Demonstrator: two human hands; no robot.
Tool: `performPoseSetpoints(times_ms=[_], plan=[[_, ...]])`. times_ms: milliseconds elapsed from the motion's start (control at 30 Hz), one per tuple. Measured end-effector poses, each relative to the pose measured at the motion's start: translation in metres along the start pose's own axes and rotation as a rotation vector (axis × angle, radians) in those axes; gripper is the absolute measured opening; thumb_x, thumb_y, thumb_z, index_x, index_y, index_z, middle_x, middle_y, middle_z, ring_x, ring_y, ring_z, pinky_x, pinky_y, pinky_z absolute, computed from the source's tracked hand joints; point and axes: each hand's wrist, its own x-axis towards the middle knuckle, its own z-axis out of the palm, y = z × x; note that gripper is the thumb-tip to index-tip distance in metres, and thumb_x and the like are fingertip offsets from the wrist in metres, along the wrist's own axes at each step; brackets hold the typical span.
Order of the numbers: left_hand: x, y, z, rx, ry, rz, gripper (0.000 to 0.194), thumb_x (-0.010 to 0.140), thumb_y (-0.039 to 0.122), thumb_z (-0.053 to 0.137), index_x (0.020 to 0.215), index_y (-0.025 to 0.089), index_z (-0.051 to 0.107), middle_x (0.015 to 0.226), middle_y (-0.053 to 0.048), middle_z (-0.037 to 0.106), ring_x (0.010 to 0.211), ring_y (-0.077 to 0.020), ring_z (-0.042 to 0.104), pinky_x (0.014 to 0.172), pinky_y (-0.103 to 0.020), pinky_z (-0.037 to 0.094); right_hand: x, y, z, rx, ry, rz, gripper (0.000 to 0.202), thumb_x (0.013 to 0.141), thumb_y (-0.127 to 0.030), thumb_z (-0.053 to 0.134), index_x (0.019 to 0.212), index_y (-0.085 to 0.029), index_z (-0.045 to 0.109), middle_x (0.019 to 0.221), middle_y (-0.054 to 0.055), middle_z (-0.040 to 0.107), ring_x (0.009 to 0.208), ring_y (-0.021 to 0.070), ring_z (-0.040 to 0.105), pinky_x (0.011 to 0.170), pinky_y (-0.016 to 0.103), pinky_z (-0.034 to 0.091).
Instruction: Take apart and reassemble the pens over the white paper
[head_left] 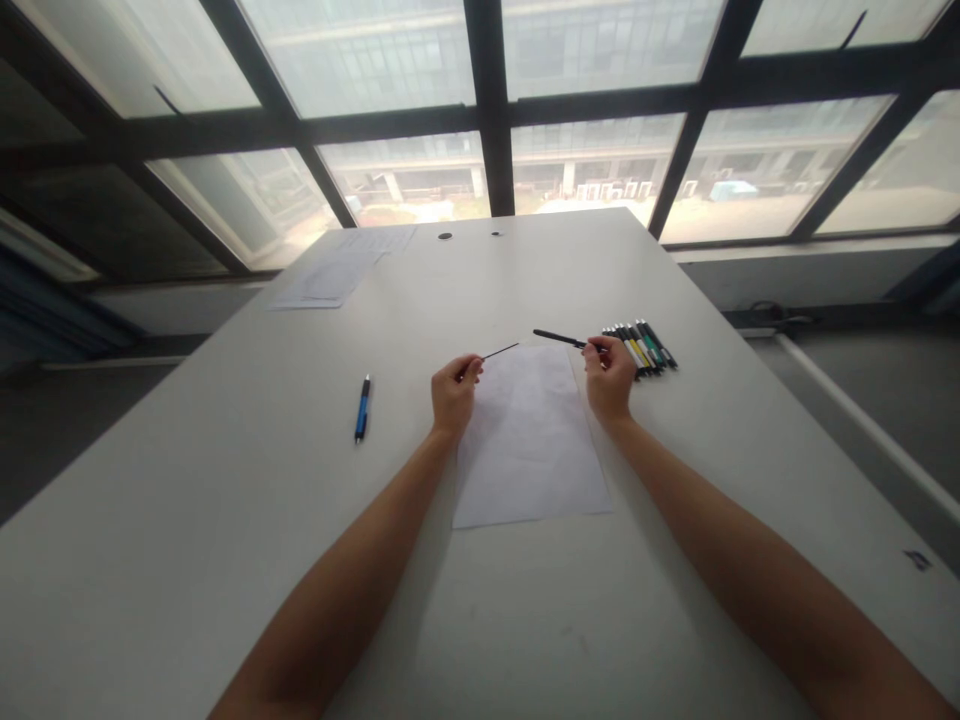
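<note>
My left hand is closed, pinching a thin dark pen refill that points right and slightly up. Opposite it, my right hand is closed around a black pen barrel, whose far end points left toward the refill. A small gap separates the two tips. Both hands are above the upper part of a white sheet of paper. A blue pen with black ends lies left of my left hand. Just beyond my right hand lies a row of several pens, partly hidden by it.
The white table stretches toward large framed windows. More papers lie at its far left corner. Near the far edge are two small round fittings. A white pipe runs along the floor at right.
</note>
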Motion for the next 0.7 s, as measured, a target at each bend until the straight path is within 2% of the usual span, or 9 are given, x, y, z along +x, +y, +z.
performPoseSetpoints(times_ms=[67,200,433,600,700], plan=[[-0.001,0.001,0.0,0.038,-0.037,0.027,0.027,0.083,0.04,0.065,0.089,0.016,0.074,0.075,-0.004,0.07,0.063,-0.0128,0.06,0.06,-0.024,0.048,-0.002,-0.001,0.004,-0.045,0.001,-0.017,0.025,0.088,-0.038,0.056,0.097,-0.016,0.065,0.087,0.007,0.069,0.071,0.0173,0.06,0.063,0.029,0.048],[-0.002,0.0,0.0,0.176,-0.129,0.118,0.023,0.087,0.038,0.063,0.087,0.018,0.074,0.081,-0.003,0.072,0.071,-0.0144,0.063,0.065,-0.025,0.048,-0.007,-0.001,0.008,-0.148,-0.126,-0.053,0.018,0.085,-0.031,0.06,0.093,-0.017,0.068,0.083,0.005,0.07,0.073,0.019,0.064,0.07,0.031,0.049],[-0.002,-0.001,0.0,0.328,-0.184,0.245,0.022,0.091,0.036,0.06,0.087,0.019,0.074,0.085,-0.003,0.073,0.076,-0.0163,0.064,0.068,-0.026,0.048,-0.011,-0.005,0.007,-0.443,-0.267,-0.174,0.006,0.085,-0.025,0.063,0.085,-0.021,0.068,0.082,0.005,0.067,0.082,0.022,0.059,0.077,0.034,0.045],[-0.008,0.005,0.0,0.508,-0.29,0.41,0.02,0.094,0.033,0.056,0.093,0.021,0.073,0.094,-0.006,0.074,0.089,-0.0208,0.066,0.083,-0.033,0.05,-0.012,-0.009,0.004,-0.61,-0.319,-0.202,0.01,0.086,-0.024,0.063,0.078,-0.021,0.067,0.085,0.008,0.065,0.088,0.025,0.056,0.079,0.036,0.043],[-0.012,0.009,0.0,0.614,-0.362,0.443,0.017,0.094,0.028,0.057,0.094,0.022,0.073,0.1,-0.006,0.075,0.095,-0.0219,0.067,0.09,-0.036,0.05,-0.013,-0.009,0.004,-0.643,-0.341,-0.186,0.01,0.087,-0.023,0.061,0.078,-0.021,0.067,0.085,0.008,0.065,0.087,0.0245,0.056,0.078,0.035,0.043]])
